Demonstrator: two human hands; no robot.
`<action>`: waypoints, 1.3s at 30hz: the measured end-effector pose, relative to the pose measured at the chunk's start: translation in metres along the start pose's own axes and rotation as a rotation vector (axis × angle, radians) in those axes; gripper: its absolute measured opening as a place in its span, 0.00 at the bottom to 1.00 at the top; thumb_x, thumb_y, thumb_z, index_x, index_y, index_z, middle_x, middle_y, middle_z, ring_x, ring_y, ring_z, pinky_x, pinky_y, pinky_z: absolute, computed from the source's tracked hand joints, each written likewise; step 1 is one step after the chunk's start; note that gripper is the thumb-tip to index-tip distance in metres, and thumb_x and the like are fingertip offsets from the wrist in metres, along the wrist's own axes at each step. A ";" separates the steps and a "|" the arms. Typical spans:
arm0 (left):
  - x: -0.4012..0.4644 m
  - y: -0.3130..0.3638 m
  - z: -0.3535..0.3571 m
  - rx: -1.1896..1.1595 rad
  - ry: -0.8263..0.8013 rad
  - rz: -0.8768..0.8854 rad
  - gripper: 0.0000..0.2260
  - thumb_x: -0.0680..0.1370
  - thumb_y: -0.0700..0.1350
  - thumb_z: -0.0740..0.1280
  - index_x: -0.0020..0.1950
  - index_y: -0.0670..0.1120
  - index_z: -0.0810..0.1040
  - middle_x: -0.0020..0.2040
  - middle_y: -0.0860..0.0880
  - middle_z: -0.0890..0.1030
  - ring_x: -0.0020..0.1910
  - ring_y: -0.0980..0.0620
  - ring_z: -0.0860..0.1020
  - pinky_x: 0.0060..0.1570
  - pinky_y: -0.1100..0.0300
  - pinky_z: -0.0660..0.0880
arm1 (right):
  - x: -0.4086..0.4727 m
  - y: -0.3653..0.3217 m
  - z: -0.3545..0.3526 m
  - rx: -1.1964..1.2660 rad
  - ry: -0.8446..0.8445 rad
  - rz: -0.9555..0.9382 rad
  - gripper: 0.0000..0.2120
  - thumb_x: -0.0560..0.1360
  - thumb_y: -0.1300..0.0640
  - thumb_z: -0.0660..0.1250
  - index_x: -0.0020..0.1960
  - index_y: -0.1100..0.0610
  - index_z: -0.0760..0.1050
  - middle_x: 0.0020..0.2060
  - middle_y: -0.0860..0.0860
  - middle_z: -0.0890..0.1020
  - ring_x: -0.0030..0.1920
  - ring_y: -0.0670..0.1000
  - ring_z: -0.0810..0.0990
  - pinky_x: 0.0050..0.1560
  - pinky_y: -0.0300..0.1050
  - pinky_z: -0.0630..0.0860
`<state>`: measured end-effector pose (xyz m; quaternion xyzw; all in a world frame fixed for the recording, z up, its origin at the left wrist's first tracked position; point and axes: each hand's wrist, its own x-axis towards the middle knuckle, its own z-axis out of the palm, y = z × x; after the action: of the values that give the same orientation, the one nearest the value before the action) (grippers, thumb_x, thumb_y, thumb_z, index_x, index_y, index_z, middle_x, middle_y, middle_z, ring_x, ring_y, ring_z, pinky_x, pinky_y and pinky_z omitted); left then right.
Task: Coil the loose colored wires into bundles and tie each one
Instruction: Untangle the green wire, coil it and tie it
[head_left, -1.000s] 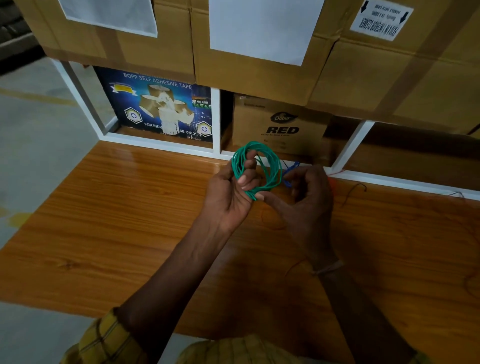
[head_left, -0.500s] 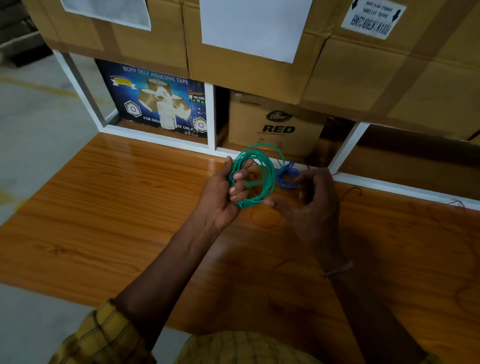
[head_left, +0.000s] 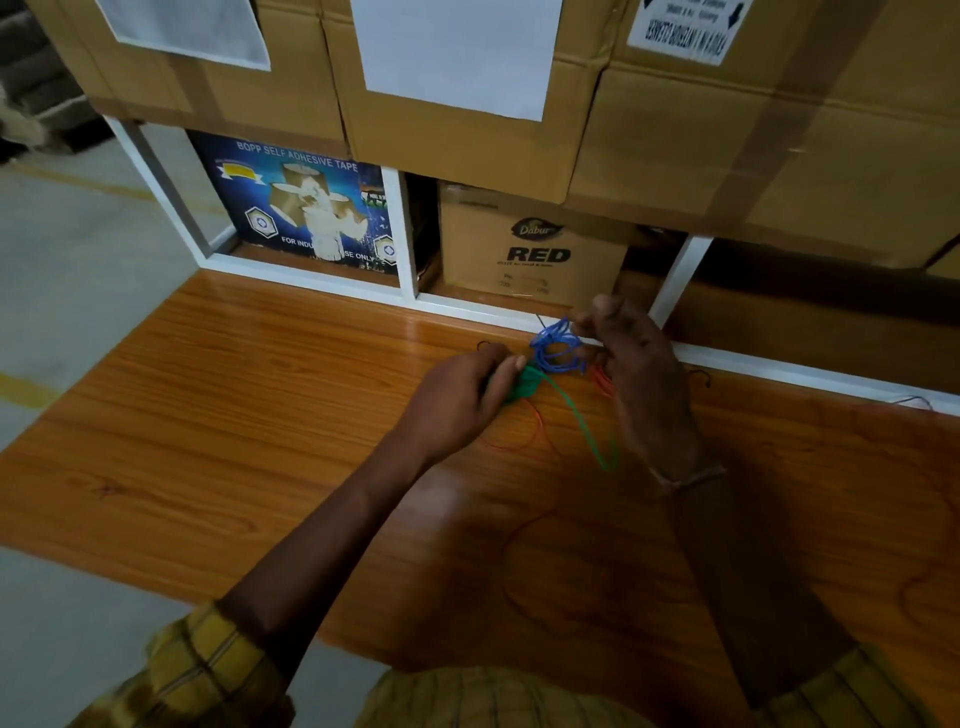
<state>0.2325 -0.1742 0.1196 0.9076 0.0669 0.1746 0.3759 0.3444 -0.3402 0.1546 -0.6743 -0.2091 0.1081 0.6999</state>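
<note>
Lowered from mid-air since the earlier frame, the green coil (head_left: 521, 388) sits at frame centre on the table (head_left: 249, 395), gripped by the left hand (head_left: 457, 402), while the right hand (head_left: 636, 364) pinches the blue wire (head_left: 555, 345); light, springy strands, best held across the gathered loops.

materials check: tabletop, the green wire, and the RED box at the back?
Tabletop: looks like wood-grain laminate, glossy; printed-looking grain and sharp reflections, though solid wood is possible.
Green wire: probably plastic-insulated, smooth and brightly coloured; it bends in soft loops from the left hand.
RED box: corrugated cardboard, matte brown, with printed lettering and folded edges.
</note>
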 end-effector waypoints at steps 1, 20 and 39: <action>0.000 -0.001 0.001 0.116 -0.014 0.040 0.13 0.88 0.52 0.60 0.50 0.48 0.79 0.38 0.52 0.80 0.35 0.55 0.77 0.34 0.57 0.67 | 0.002 0.003 -0.002 -0.016 -0.028 -0.001 0.18 0.79 0.46 0.66 0.54 0.63 0.79 0.47 0.49 0.84 0.50 0.45 0.82 0.56 0.53 0.80; -0.007 -0.009 0.025 -1.303 -0.010 -0.665 0.19 0.88 0.49 0.58 0.44 0.42 0.79 0.28 0.54 0.61 0.20 0.61 0.56 0.19 0.67 0.51 | -0.049 0.087 0.001 0.104 -0.037 0.061 0.06 0.74 0.67 0.75 0.45 0.61 0.79 0.54 0.57 0.86 0.54 0.59 0.85 0.54 0.56 0.80; -0.010 -0.018 0.071 -1.136 0.290 -0.714 0.14 0.85 0.43 0.66 0.39 0.48 0.72 0.28 0.52 0.68 0.21 0.59 0.61 0.21 0.67 0.56 | -0.068 0.114 0.013 -0.125 0.194 -0.028 0.05 0.76 0.65 0.74 0.45 0.59 0.80 0.39 0.52 0.85 0.42 0.48 0.84 0.45 0.44 0.81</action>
<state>0.2493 -0.2109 0.0569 0.4594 0.3100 0.1678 0.8153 0.2933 -0.3506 0.0320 -0.7209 -0.1563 0.0193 0.6749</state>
